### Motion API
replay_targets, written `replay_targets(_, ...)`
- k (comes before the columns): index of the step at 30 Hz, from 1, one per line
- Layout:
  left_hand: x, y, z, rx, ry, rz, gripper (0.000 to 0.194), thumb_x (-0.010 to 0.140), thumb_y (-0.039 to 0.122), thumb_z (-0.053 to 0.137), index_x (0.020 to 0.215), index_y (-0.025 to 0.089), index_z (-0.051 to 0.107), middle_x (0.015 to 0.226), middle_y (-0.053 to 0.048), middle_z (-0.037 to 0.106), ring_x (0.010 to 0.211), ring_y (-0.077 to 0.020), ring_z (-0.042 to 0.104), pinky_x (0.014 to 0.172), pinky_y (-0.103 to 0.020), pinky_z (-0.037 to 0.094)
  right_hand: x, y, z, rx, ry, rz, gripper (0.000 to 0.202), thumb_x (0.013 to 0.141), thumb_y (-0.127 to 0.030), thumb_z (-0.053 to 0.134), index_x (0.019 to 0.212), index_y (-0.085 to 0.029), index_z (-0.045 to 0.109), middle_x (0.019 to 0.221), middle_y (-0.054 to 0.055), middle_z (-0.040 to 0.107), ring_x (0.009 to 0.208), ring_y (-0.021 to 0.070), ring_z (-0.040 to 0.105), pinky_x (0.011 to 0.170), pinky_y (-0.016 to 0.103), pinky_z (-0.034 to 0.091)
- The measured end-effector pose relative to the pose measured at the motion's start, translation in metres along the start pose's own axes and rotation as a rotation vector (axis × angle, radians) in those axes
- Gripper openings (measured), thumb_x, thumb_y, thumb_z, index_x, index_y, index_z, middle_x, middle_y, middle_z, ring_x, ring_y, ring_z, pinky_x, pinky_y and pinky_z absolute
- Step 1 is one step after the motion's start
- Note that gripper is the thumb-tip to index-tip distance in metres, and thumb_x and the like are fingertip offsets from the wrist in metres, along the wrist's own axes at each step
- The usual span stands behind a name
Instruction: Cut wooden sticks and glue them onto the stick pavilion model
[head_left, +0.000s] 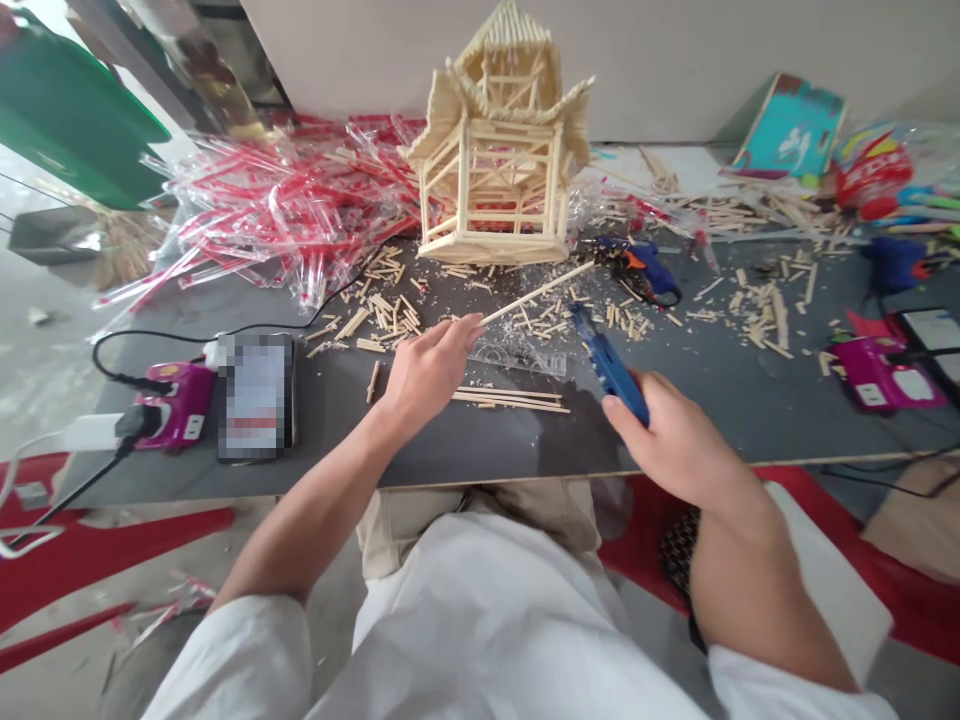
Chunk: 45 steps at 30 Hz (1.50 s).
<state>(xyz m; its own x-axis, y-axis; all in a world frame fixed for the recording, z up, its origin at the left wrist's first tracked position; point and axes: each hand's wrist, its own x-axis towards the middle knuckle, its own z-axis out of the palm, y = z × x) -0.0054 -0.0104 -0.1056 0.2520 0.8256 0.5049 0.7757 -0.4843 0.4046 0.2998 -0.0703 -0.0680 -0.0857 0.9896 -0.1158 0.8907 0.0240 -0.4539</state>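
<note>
My left hand (431, 365) is closed on a thin wooden stick (536, 294), pinched near its lower end. The stick slants up to the right, its far end near the base of a model pavilion (495, 190) built of similar sticks. In my right hand (679, 430) is a slim blue-handled tool (616, 370), its dark tip pointing up and left, apart from the stick; I cannot tell its exact kind. Several long sticks (514, 398) lie on the table below my left hand, near a clear plastic ruler (517, 358). Short cut pieces (394, 312) are scattered around.
A heap of red and clear plastic wrappers (300, 200) covers the back left. Glue guns (637, 268) lie to the right. A phone (255, 398) and a purple power socket (176, 403) with cables sit at left, another purple socket (881, 372) at right.
</note>
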Motion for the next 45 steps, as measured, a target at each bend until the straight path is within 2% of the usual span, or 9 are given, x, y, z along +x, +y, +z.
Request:
replay_targets(3,-0.001,0.001,0.001,-0.049,0.014,0.015,0.032,0.111,0.028,0.049,0.125,0.014,0.075,0.097,-0.008,0.082,0.080,-0.0133,0.077,0.073,-0.020,0.057,0.005,-0.028,0.006,0.137,-0.101,-0.080,0.030,0.105,-0.045,0.050,0.117,-0.022,0.065,0.110,0.011,0.069,0.104,0.0296,0.068,0.093,0.042,0.051)
replay_targets(6,-0.002,0.001,0.003,-0.062,0.012,0.025,0.031,0.110,0.025,0.049,0.125,0.014,0.074,0.102,-0.009,0.082,0.080,-0.0132,0.078,0.071,-0.020,0.057,0.011,-0.046,0.015,0.248,-0.150,-0.129,0.028,0.106,-0.044,0.050,0.120,-0.024,0.064,0.113,0.009,0.068,0.107,0.0275,0.067,0.096,0.042,0.049)
replay_targets(10,-0.003,0.002,0.002,-0.040,-0.039,0.020,0.033,0.111,0.027,0.047,0.125,0.015,0.074,0.099,-0.009,0.082,0.078,-0.0133,0.077,0.069,-0.020,0.057,0.015,-0.058,0.021,0.317,-0.146,-0.136,0.029,0.107,-0.045,0.050,0.120,-0.024,0.064,0.113,0.009,0.067,0.106,0.0274,0.067,0.095,0.042,0.049)
replay_targets(15,-0.003,0.006,0.001,-0.054,-0.040,0.034,0.031,0.111,0.025,0.045,0.122,0.013,0.072,0.094,-0.007,0.081,0.077,-0.0138,0.077,0.071,-0.021,0.057,0.015,-0.068,0.025,0.337,-0.145,-0.156,0.032,0.106,-0.046,0.049,0.122,-0.023,0.064,0.114,0.010,0.067,0.107,0.0284,0.066,0.094,0.042,0.049)
replay_targets(22,-0.004,0.011,-0.001,-0.026,-0.082,0.037,0.038,0.115,0.033,0.038,0.119,0.014,0.071,0.098,-0.010,0.081,0.081,-0.0143,0.078,0.071,-0.021,0.057,0.015,-0.073,0.031,0.352,-0.127,-0.156,0.037,0.106,-0.045,0.050,0.128,-0.019,0.063,0.115,0.012,0.065,0.107,0.0283,0.066,0.097,0.043,0.050)
replay_targets(32,-0.007,0.013,-0.001,-0.021,-0.116,0.005,0.038,0.114,0.032,0.037,0.117,0.014,0.071,0.099,-0.009,0.080,0.084,-0.0150,0.078,0.073,-0.022,0.059,0.015,-0.074,0.031,0.347,-0.135,-0.174,0.036,0.106,-0.046,0.049,0.126,-0.020,0.064,0.115,0.013,0.064,0.106,0.0289,0.066,0.096,0.044,0.051)
replay_targets(38,-0.007,0.013,0.002,-0.024,-0.148,-0.045,0.038,0.113,0.030,0.037,0.123,0.013,0.069,0.099,-0.011,0.079,0.085,-0.0165,0.077,0.073,-0.024,0.058,0.017,-0.073,0.033,0.352,-0.129,-0.193,0.032,0.106,-0.044,0.050,0.124,-0.022,0.063,0.115,0.012,0.065,0.110,0.0297,0.064,0.101,0.045,0.051)
replay_targets(45,-0.007,0.013,0.001,-0.034,-0.175,-0.068,0.036,0.112,0.028,0.037,0.122,0.014,0.069,0.099,-0.011,0.078,0.084,-0.0164,0.076,0.074,-0.025,0.058,0.016,-0.075,0.031,0.353,-0.142,-0.191,0.034,0.107,-0.043,0.050,0.128,-0.021,0.064,0.117,0.012,0.065,0.112,0.0291,0.065,0.102,0.044,0.051)
